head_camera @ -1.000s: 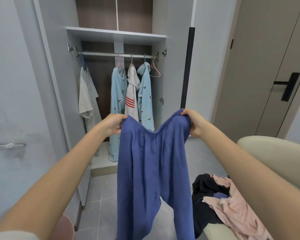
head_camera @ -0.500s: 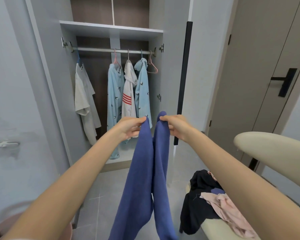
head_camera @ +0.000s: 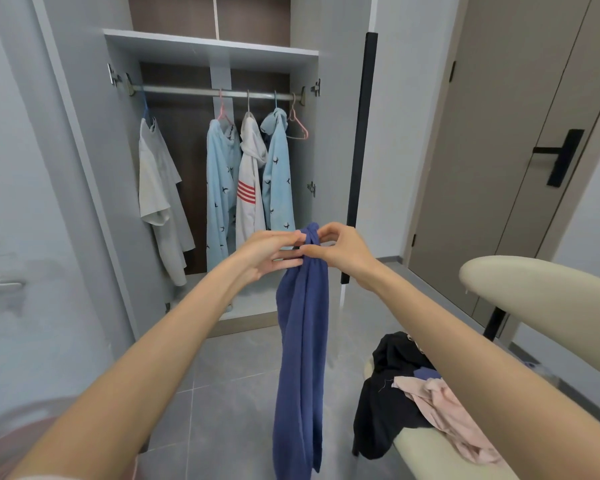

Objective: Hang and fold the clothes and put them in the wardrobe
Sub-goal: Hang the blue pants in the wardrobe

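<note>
Since the earlier frames the two hands have closed in on each other. The waistband, formerly stretched wide between them, is now gathered into one bunch.

Head view. The left hand [head_camera: 267, 252] and right hand [head_camera: 343, 251] meet at the top of the blue trousers [head_camera: 302, 341]. Left fingers lie nearly straight and together, with the thumb pressing the fabric against them. Right thumb and forefinger curve into a ring and pinch the same bunch (the remaining right fingers cannot be judged). The trousers hang from this grip as one narrow column, in mid-air in front of the open wardrobe [head_camera: 208, 46] and clear of the floor.

Far, on the rail [head_camera: 187, 91], hang a white T-shirt [head_camera: 156, 188], two light blue garments [head_camera: 220, 188] and a white hooded top [head_camera: 250, 188] with red stripes. An empty pink hanger [head_camera: 297, 128] sits at the rail's right end.

Near right, a cream chair [head_camera: 541, 292] carries a black garment [head_camera: 385, 403] and a pink garment [head_camera: 444, 410].
</note>
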`<state>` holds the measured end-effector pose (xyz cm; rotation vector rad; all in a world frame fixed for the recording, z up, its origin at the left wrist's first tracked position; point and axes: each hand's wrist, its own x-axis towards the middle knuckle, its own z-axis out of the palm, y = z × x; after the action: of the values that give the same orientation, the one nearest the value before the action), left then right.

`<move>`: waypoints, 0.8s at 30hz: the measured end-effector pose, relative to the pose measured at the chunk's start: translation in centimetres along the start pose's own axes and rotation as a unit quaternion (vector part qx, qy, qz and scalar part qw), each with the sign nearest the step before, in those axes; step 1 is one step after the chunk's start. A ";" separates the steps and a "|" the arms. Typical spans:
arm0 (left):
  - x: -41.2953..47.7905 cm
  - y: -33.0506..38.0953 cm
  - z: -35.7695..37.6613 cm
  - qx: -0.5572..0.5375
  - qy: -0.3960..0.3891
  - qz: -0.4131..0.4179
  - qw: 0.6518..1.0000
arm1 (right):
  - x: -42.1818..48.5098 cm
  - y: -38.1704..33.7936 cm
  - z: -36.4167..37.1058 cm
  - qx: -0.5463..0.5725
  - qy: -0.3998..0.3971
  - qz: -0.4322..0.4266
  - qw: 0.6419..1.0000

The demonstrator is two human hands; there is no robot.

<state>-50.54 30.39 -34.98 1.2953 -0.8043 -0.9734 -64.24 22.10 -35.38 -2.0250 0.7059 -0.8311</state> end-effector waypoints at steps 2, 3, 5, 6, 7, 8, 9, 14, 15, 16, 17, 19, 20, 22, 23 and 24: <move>0.0 0.2 0.1 0.039 -0.008 0.004 0.999 | -0.2 0.1 -0.3 -0.022 0.003 -0.014 1.000; 0.0 0.3 0.2 0.065 -0.005 0.013 0.998 | -0.2 0.2 -0.4 -0.027 0.007 -0.019 0.999; 0.0 0.5 0.5 0.112 -0.001 0.038 0.993 | -0.3 0.4 -0.5 -0.038 0.020 -0.029 0.999; -0.1 0.7 0.7 0.128 -0.005 0.050 0.991 | -0.3 0.5 -0.4 -0.044 0.027 -0.036 0.998; -0.2 0.8 0.8 0.140 -0.012 0.060 0.988 | -0.3 0.5 -0.4 -0.049 0.033 -0.044 0.997; -0.3 0.8 0.9 0.151 -0.021 0.067 0.986 | -0.4 0.5 -0.4 -0.054 0.039 -0.051 0.996; -0.4 0.9 1.0 0.161 -0.029 0.073 0.984 | -0.4 0.5 -0.4 -0.058 0.045 -0.057 0.996; -0.4 0.9 1.1 0.188 -0.033 0.132 0.973 | -0.5 0.7 -0.9 -0.052 0.062 -0.069 0.994; -0.4 0.7 1.1 0.185 -0.021 0.147 0.971 | -0.5 0.8 -1.0 -0.040 0.063 -0.067 0.995; -0.4 0.6 1.1 0.190 -0.006 0.164 0.968 | -0.5 0.9 -1.1 -0.028 0.062 -0.064 0.996; -0.3 0.3 0.9 0.208 0.005 0.184 0.961 | -0.6 1.0 -1.2 -0.016 0.059 -0.060 0.996; -0.3 -0.1 0.9 0.244 0.012 0.222 0.944 | -0.6 1.2 -1.3 0.002 0.054 -0.051 0.997; -0.4 -0.2 1.0 0.252 0.016 0.234 0.939 | -0.6 1.3 -1.4 0.011 0.053 -0.048 0.997; -0.6 -0.3 1.3 0.262 0.025 0.243 0.934 | -0.7 1.3 -1.5 0.026 0.051 -0.043 0.997; -0.6 -0.3 1.4 0.269 0.025 0.247 0.931 | -0.7 1.3 -1.6 0.031 0.051 -0.041 0.997; -0.7 -0.3 1.5 0.272 0.022 0.251 0.929 | -0.8 1.3 -1.8 0.033 0.050 -0.039 0.997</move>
<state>-52.19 30.46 -35.07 1.4594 -1.3506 -0.3112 -66.29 21.14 -35.93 -1.9730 0.6490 -0.9952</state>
